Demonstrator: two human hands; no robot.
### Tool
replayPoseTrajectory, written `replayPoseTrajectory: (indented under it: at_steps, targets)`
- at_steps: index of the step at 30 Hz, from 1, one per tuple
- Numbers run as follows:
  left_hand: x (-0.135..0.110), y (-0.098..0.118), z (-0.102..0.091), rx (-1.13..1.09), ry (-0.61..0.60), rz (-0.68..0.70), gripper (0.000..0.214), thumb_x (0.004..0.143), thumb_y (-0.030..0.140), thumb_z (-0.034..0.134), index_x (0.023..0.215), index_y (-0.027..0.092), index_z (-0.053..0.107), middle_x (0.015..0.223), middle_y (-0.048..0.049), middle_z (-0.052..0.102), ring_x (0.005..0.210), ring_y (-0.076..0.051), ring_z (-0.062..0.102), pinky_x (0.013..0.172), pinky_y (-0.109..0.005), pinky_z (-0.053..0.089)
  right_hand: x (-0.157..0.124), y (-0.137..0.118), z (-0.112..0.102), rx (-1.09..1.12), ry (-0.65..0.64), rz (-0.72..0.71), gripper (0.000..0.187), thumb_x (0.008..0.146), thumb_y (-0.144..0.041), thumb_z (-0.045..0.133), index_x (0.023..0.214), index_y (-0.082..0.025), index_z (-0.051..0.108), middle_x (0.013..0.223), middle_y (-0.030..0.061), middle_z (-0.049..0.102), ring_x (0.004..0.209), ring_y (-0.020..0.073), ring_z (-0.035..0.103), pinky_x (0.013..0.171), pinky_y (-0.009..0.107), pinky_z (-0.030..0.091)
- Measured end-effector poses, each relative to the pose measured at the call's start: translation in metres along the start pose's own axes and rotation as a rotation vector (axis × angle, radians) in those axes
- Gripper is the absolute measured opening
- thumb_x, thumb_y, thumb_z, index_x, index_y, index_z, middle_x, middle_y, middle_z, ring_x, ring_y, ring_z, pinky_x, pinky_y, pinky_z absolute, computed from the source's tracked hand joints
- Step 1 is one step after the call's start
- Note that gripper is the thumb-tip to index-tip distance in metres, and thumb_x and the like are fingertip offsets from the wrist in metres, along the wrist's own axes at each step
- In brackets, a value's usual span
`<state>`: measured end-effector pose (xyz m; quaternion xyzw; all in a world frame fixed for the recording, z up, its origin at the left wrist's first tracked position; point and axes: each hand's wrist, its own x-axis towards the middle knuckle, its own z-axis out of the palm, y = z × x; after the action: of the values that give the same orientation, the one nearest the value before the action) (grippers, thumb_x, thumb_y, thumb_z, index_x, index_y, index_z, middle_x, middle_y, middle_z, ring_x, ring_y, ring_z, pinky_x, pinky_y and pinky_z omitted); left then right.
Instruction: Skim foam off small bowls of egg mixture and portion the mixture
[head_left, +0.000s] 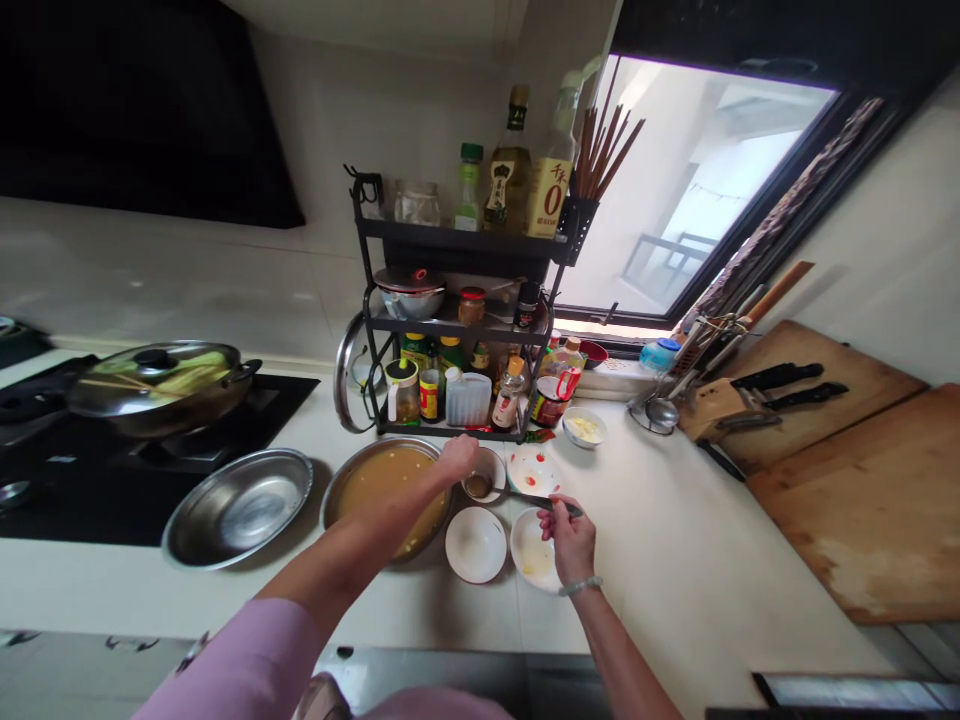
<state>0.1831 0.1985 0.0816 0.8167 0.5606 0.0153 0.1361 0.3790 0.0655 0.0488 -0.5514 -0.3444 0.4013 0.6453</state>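
My right hand (570, 540) is closed around the dark handle of a long-handled spoon (531, 496). The spoon's round end reaches left into a small white bowl (495, 465), where something brownish shows. My left hand (459, 458) is closed above that bowl's left edge; whatever its fingers pinch, if anything, is hidden. Under my left forearm stands a wide metal basin (352, 470) of cloudy brownish liquid. Nearby are a bowl with red marks (544, 460), a white bowl (476, 545), and another white bowl (525, 560) partly beneath my right hand.
A black rack (450, 322) of bottles and jars stands behind the bowls. To the left are an empty metal basin (240, 505) and a lidded pan (161, 400) on the cooktop. A knife block (712, 408) and cutting boards (862, 500) stand at right.
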Motion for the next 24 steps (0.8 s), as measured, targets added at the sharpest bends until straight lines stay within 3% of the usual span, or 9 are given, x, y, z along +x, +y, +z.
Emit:
replayPoseTrajectory:
  at_steps: [4, 7, 9, 12, 15, 17, 19, 20, 24]
  targets:
    - [-0.031, -0.015, 0.001, -0.062, 0.061, -0.029, 0.037, 0.085, 0.033, 0.059, 0.117, 0.015, 0.057, 0.117, -0.0141, 0.059, 0.103, -0.022, 0.059, 0.083, -0.034, 0.049, 0.003, -0.011, 0.008, 0.067, 0.063, 0.024, 0.039, 0.069, -0.051, 0.067, 0.082, -0.015, 0.057, 0.05, -0.0003, 0.061, 0.039, 0.0109, 0.051, 0.033, 0.019, 0.04]
    - [-0.054, -0.025, 0.004, -0.123, 0.122, -0.053, 0.036, 0.086, 0.03, 0.055, 0.121, 0.023, 0.057, 0.114, -0.0138, 0.065, 0.105, -0.023, 0.059, 0.078, -0.028, 0.047, 0.005, -0.024, 0.009, 0.059, 0.054, -0.016, 0.036, 0.072, -0.048, 0.065, 0.084, -0.015, 0.057, 0.052, -0.0003, 0.062, 0.039, 0.0109, 0.052, 0.033, 0.02, 0.04]
    - [-0.054, -0.025, -0.001, -0.202, 0.215, -0.074, 0.035, 0.087, 0.03, 0.053, 0.12, 0.024, 0.059, 0.109, -0.0134, 0.068, 0.102, -0.023, 0.061, 0.077, -0.028, 0.047, 0.006, -0.033, 0.01, 0.041, 0.056, -0.038, 0.035, 0.073, -0.047, 0.065, 0.085, -0.015, 0.057, 0.052, -0.0009, 0.062, 0.039, 0.0109, 0.052, 0.033, 0.019, 0.039]
    - [-0.036, -0.021, -0.02, -0.218, 0.255, -0.101, 0.031, 0.08, 0.023, 0.06, 0.11, 0.015, 0.066, 0.098, -0.0158, 0.07, 0.097, -0.024, 0.064, 0.079, -0.027, 0.046, 0.005, -0.045, 0.011, 0.017, 0.064, -0.058, 0.034, 0.073, -0.046, 0.065, 0.086, -0.015, 0.057, 0.051, -0.0013, 0.061, 0.038, 0.0109, 0.051, 0.032, 0.019, 0.039]
    - [-0.034, -0.031, -0.036, -0.23, 0.307, -0.107, 0.03, 0.082, 0.014, 0.049, 0.107, 0.014, 0.067, 0.103, -0.0156, 0.069, 0.096, -0.021, 0.064, 0.085, -0.027, 0.046, 0.001, -0.054, 0.014, 0.018, 0.052, -0.067, 0.034, 0.074, -0.046, 0.064, 0.087, -0.015, 0.057, 0.052, -0.0011, 0.062, 0.038, 0.0106, 0.051, 0.032, 0.019, 0.04]
    - [-0.059, -0.05, -0.034, -0.253, 0.389, -0.135, 0.037, 0.087, 0.014, 0.037, 0.113, 0.016, 0.063, 0.111, -0.0131, 0.067, 0.098, -0.02, 0.064, 0.087, -0.029, 0.046, -0.004, -0.058, 0.017, 0.021, 0.034, -0.066, 0.035, 0.074, -0.047, 0.064, 0.088, -0.016, 0.057, 0.053, -0.0008, 0.063, 0.038, 0.0106, 0.052, 0.032, 0.019, 0.04]
    - [-0.102, -0.073, -0.021, -0.432, 0.586, -0.19, 0.036, 0.087, 0.023, 0.038, 0.112, 0.016, 0.063, 0.108, -0.0106, 0.069, 0.094, -0.02, 0.066, 0.084, -0.03, 0.049, -0.009, -0.059, 0.022, 0.023, 0.006, -0.062, 0.036, 0.074, -0.047, 0.065, 0.088, -0.015, 0.057, 0.054, -0.0003, 0.063, 0.039, 0.0108, 0.052, 0.032, 0.019, 0.039]
    - [-0.126, -0.085, -0.011, -0.513, 0.62, -0.232, 0.035, 0.087, 0.028, 0.039, 0.112, 0.017, 0.062, 0.103, -0.0092, 0.07, 0.09, -0.02, 0.067, 0.081, -0.03, 0.051, -0.011, -0.06, 0.025, 0.024, -0.012, -0.059, 0.036, 0.075, -0.047, 0.064, 0.089, -0.015, 0.057, 0.054, 0.0, 0.063, 0.039, 0.0107, 0.051, 0.032, 0.019, 0.039]
    - [-0.222, -0.116, 0.042, -0.715, 0.579, -0.485, 0.038, 0.083, 0.038, 0.042, 0.105, 0.015, 0.063, 0.082, -0.0072, 0.073, 0.07, -0.021, 0.07, 0.064, -0.029, 0.054, -0.022, -0.055, 0.04, 0.026, -0.103, -0.045, 0.039, 0.074, -0.048, 0.065, 0.091, -0.014, 0.056, 0.055, 0.0003, 0.063, 0.04, 0.0104, 0.051, 0.032, 0.019, 0.04]
